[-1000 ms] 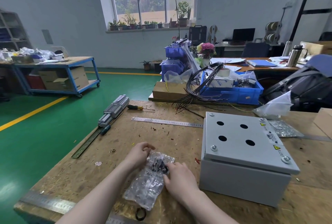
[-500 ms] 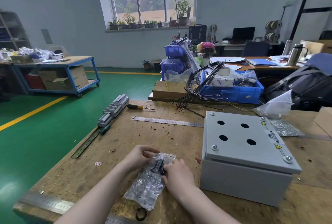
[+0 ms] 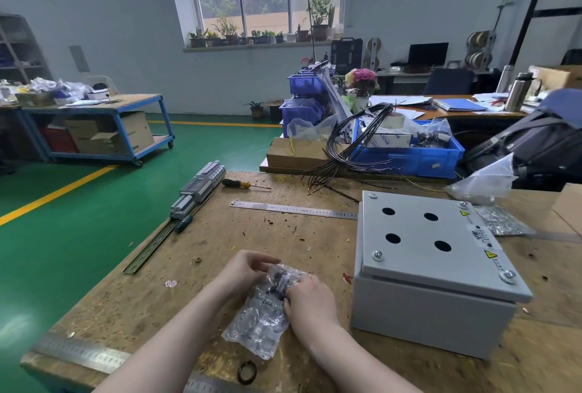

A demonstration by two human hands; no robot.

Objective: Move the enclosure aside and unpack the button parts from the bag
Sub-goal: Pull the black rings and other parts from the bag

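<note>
A wooden workbench [image 3: 151, 292] is filling the lower frame. One grey enclosure [image 3: 434, 270] is standing on it at about 3 o'clock from the hands, its lid carrying four round holes and a screw at each visible corner. At 1 o'clock, one blue bin [image 3: 419, 156] is holding a white carton, a roll of tape and a small bag of dark parts, with a bundle of black wires [image 3: 352, 147] draping over its edge. One steel ruler [image 3: 293, 208] is lying at 12 o'clock. One clear bag [image 3: 261, 320] of button parts is lying at the centre, near the enclosure, its dark and grey pieces too jumbled to count. The left hand [image 3: 245, 270] is pinching the bag's top edge with curled fingers; the right hand [image 3: 310, 299] is closing on the same end, fingertips pressing the plastic. One black ring [image 3: 247, 372] is lying at 6 o'clock, just beyond the bag.
</note>
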